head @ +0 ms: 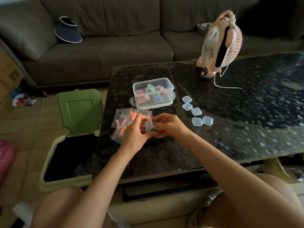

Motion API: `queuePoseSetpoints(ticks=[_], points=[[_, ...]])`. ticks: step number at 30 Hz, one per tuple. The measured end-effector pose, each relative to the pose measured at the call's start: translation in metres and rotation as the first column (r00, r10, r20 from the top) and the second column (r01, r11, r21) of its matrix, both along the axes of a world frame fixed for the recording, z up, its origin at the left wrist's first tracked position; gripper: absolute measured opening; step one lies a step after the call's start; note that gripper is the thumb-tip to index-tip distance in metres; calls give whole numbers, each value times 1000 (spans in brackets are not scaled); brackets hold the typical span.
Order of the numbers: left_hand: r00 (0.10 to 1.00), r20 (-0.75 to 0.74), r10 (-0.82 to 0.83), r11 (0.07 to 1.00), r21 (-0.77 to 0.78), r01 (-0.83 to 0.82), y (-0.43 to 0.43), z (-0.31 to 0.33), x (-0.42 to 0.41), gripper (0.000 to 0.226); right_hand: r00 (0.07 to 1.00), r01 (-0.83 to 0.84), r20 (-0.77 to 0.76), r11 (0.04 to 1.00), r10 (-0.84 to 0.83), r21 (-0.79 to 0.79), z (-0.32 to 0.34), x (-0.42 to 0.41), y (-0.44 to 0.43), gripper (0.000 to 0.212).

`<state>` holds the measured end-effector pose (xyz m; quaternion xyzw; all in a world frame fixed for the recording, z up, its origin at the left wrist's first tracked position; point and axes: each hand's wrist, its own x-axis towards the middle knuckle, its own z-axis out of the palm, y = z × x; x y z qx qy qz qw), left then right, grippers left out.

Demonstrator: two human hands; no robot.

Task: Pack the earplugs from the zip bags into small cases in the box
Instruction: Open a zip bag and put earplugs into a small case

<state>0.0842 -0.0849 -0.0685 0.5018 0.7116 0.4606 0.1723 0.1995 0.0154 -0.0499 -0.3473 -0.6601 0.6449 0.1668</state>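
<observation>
At centre frame, a small clear case [148,125] is pinched at its edges by the left hand [136,131]. A green earplug [154,129] appears gripped by the right hand [170,127], fingers curled. Case is judged light and slick; earplug soft, best held mid-body.

A grey fabric sofa [115,46] stands behind a black speckled stone-topped coffee table [246,112] on a beige tiled floor [24,129], dimly lit.

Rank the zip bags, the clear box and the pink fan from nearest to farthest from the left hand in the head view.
1. zip bags, just left of the left hand.
2. clear box, behind the hand.
3. pink fan, far right on the table.
</observation>
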Motion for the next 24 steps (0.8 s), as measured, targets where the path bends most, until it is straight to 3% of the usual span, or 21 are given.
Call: queuePoseSetpoints(ticks=[4,8,12,24], points=[[999,-13,-33,999,-12,33,-1,1,1,40,998,37,-49,996,-40,-75,1,1,3,17],[985,-163,48,999,12,-47,-3,5,1,39,993,26,-107,984,-45,-175,3,3,2,18],[966,-258,28,999,25,-23,-1,2,1,40,999,9,-50,996,-14,-90,1,2,0,23],[985,-165,56,998,15,-54,-2,7,3,35,994,96,-51,995,-98,-36,0,2,1,25]])
